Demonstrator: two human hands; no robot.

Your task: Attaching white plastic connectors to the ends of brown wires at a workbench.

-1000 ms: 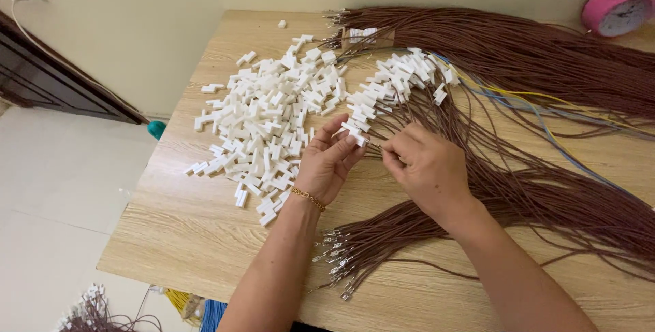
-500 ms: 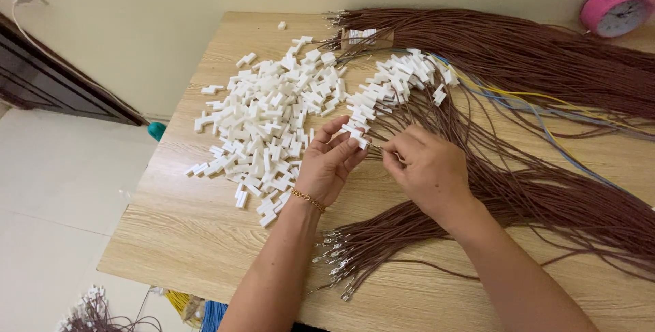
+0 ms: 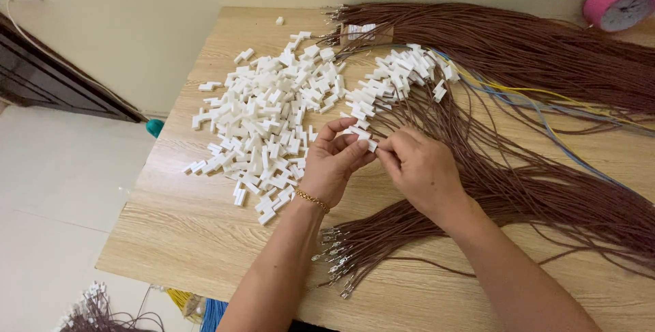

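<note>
My left hand (image 3: 334, 161) pinches a small white plastic connector (image 3: 368, 144) between thumb and fingers. My right hand (image 3: 421, 169) meets it from the right, its fingertips closed on a thin brown wire at the connector. Both hands hover over the wooden table (image 3: 184, 229), just right of a big heap of loose white connectors (image 3: 263, 117). A row of connectors fitted on wires (image 3: 399, 73) lies beyond my hands. Below my wrists a bundle of brown wires with metal terminals (image 3: 341, 264) fans toward the front edge.
Thick bundles of brown wires (image 3: 518, 52) cover the table's right side, with a few yellow and blue wires (image 3: 539, 110) among them. A pink alarm clock (image 3: 621, 1) stands at the back right corner. More wire bundles (image 3: 95, 308) lie on the floor at lower left.
My hands have stayed in place; the fingers have shifted slightly, bringing the connector and the wire end together between them.
</note>
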